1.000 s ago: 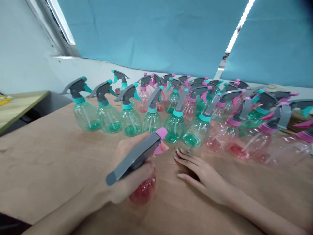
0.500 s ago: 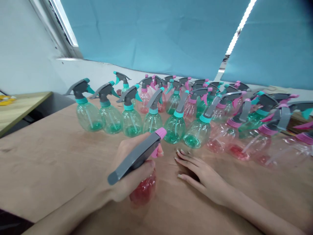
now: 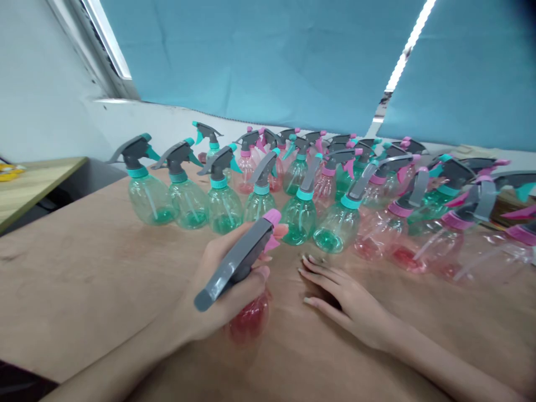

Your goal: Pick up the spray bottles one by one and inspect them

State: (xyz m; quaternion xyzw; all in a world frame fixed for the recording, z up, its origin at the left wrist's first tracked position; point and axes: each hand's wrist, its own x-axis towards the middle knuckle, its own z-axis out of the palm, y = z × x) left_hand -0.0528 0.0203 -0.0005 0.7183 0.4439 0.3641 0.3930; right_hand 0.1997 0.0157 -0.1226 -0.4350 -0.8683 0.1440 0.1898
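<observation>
Lifted a little and swung slightly since half a second ago, the pink trigger spray bottle [image 3: 251, 321] now has its grey handle pointing more steeply away from the body, and the forefinger [image 3: 282, 230] at its trigger has straightened. It sits inside the left grip [image 3: 209, 265], which is clamped round its neck, thumb on the near side, with the pink nozzle [image 3: 273, 216] facing away and reddish liquid visible below the fingers; whether its base touches the wooden surface [image 3: 96, 262] cannot be told. Just right of that grip, the right grip [image 3: 347, 293] lies palm down on the surface, fingers slightly apart and holding nothing. Directly beyond the left grip stands a front row of six green spray bottles [image 3: 298, 220] with turquoise collars, running out to its left. Past the right grip, pink spray bottles [image 3: 381, 231] carry the row on toward the right edge. Farther from both grips, more bottles of both colours crowd together, in front of a blue sheet [image 3: 268, 61]. Far left of the left grip, a yellow object [image 3: 9, 172] lies on a pale wooden table [image 3: 46, 178].
</observation>
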